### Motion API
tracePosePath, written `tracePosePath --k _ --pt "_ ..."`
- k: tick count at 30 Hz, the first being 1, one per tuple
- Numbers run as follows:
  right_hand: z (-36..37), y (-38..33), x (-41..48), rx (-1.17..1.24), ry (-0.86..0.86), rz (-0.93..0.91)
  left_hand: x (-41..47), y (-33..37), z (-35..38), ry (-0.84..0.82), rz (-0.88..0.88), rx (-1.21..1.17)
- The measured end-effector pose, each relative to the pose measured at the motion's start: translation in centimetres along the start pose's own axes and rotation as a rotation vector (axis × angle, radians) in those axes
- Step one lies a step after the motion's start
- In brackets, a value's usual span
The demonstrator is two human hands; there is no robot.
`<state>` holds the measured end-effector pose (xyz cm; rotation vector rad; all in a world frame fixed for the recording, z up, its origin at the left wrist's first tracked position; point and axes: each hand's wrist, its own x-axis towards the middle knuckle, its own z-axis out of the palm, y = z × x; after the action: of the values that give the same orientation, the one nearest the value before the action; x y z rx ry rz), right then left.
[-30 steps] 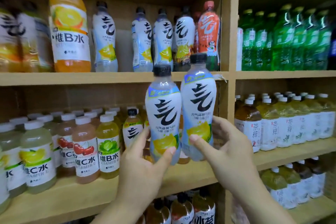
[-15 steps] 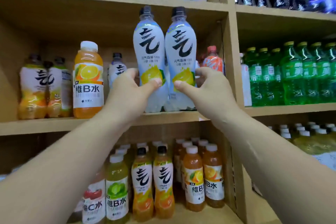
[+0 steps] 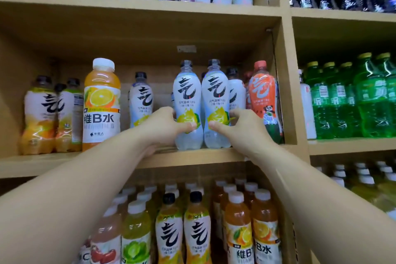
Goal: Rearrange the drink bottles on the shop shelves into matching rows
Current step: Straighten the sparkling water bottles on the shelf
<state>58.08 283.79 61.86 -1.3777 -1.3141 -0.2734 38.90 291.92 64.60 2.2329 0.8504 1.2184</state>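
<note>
The left hand [image 3: 165, 126] is wrapped round the lower body of a clear plastic lemon-label bottle with a black cap [image 3: 187, 96], thumb laid across the yellow fruit print. The right hand [image 3: 242, 126] grips its twin bottle [image 3: 216, 96] the same way. Both bottles stand upright, sides touching, their bases seemingly down on the pale wooden middle shelf [image 3: 192, 157] near its front edge. Gripping low with the labels facing out, I judge, lets the pair be set in as one block.

Behind them are more white-labelled bottles of the same brand [image 3: 236, 94], and another lemon bottle [image 3: 141, 98] stands apart to the left, so this bay looks like their row. Just right is an orange-red bottle with a panda print [image 3: 262, 94]. Further left, a big orange vitamin drink with a white cap [image 3: 100, 101] and some peach-toned bottles [image 3: 40, 113] break the match and probably need moving.
</note>
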Motion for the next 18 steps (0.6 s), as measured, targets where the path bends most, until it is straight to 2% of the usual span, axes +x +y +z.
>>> tracePosePath --k 8,13,18 --pt "0.2 0.6 -0.1 -0.091 0.062 -0.058 -0.1 -1.4 0.5 0.125 0.071 0.010" --pt "-0.5 1.3 -0.6 -0.101 -0.003 -0.093 -0.3 -2.0 0.1 0.105 0.084 0.019" --pt "-0.3 1.1 -0.7 -0.168 0.003 -0.112 0.4 -2.4 0.4 0.086 0.091 0.067"
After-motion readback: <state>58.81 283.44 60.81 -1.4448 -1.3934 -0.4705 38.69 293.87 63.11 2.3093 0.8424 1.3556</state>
